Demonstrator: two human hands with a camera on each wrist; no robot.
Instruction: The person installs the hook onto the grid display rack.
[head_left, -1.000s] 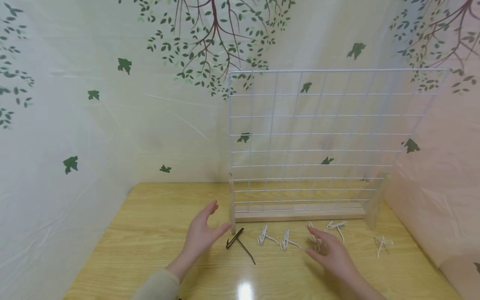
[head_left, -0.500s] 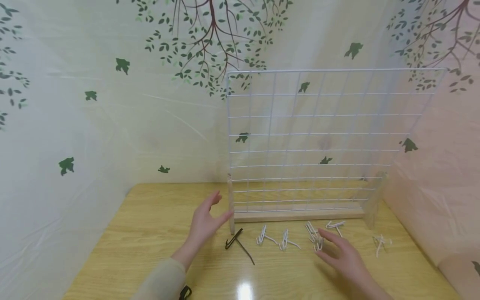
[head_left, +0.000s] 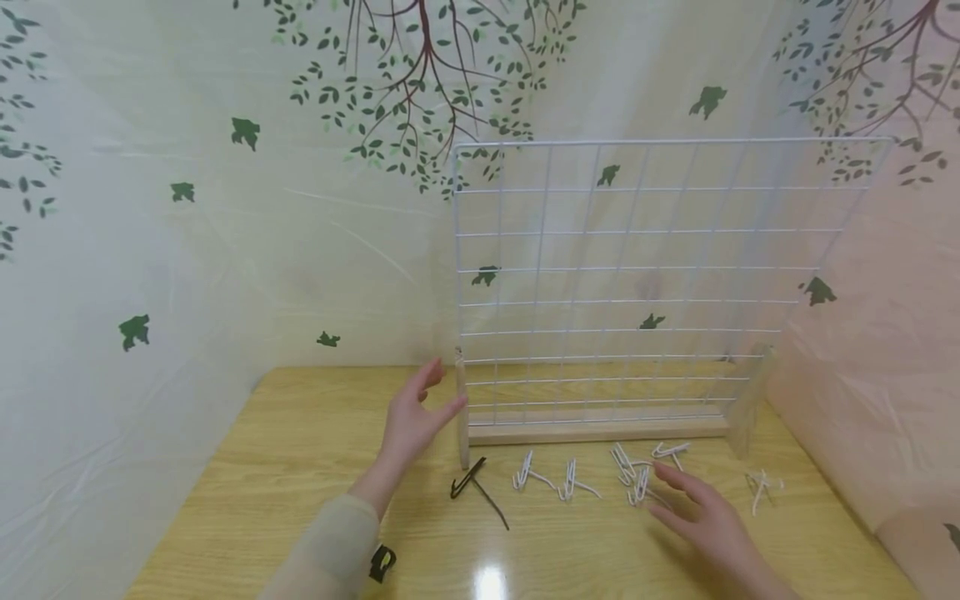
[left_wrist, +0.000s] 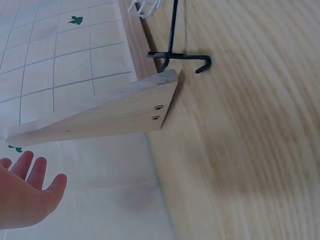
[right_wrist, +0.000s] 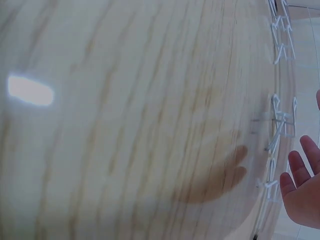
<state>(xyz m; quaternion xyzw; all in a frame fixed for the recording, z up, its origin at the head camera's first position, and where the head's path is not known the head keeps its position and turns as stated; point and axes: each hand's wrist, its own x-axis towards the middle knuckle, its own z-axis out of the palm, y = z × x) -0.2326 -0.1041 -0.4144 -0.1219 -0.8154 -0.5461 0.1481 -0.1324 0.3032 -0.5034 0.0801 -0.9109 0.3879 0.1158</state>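
On the wooden surface (head_left: pixel 300 467), 6 white hooks (head_left: pixel 571 481) and 1 black hook (head_left: pixel 474 475) lay loose, in front of and to the right of a white wire grid (head_left: pixel 619 268). From where I stood, the grid was upright in its wooden stand (head_left: pixel 600 431), and no hook hung from it.

Progress, as judged: the grid was set up and the hooks were laid out; none was attached, so any work joining hooks to grid appeared wholly outstanding.

The left grip (head_left: pixel 411 421) was raised beside the left end of the stand, thumb well apart from the fingers, with hold of nothing. Contact between thumb and wood could not be confirmed. The right grip (head_left: pixel 708 517) was likewise spread and empty, just beside the white hooks right of centre.

Compared with 0.5 s earlier, the left grip had risen along the stand's end, and the right grip had shifted rightward, exposing more of the nearest white hook. Hooks, grid and stand showed no displacement. A black item (head_left: pixel 382 563) beside the left sleeve (head_left: pixel 341 533) showed more fully; its nature was not established.
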